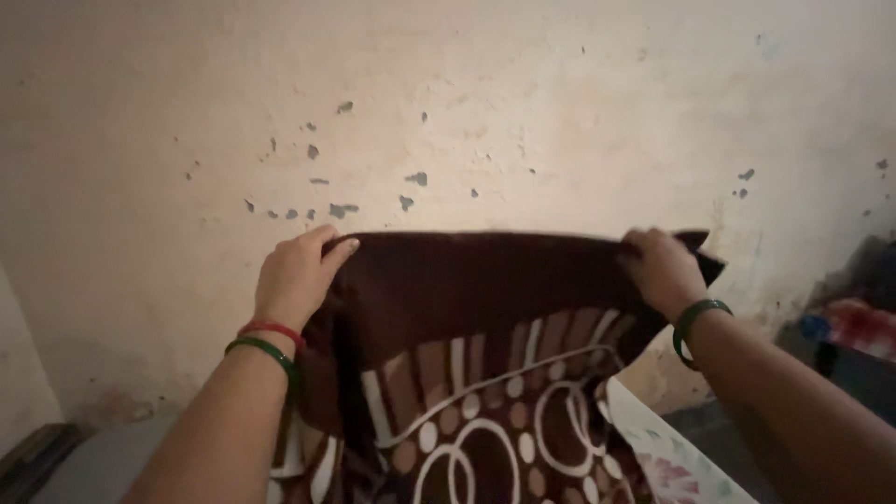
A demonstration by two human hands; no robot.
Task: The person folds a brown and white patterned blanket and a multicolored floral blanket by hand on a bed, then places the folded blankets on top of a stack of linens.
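While both hands, left hand (297, 273) and right hand (661, 269), pinch the blanket (467, 308) top edge, wall (467, 112) looms near.

No packages, labels, signs or screens show anywhere in this view.

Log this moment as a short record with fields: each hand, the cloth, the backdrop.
left hand: grips the top left corner of the brown blanket
right hand: grips its top right corner
blanket: held up, hanging down; cream circles and stripes
wrists: green bangle on right; red and green on left
backdrop: chipped wall
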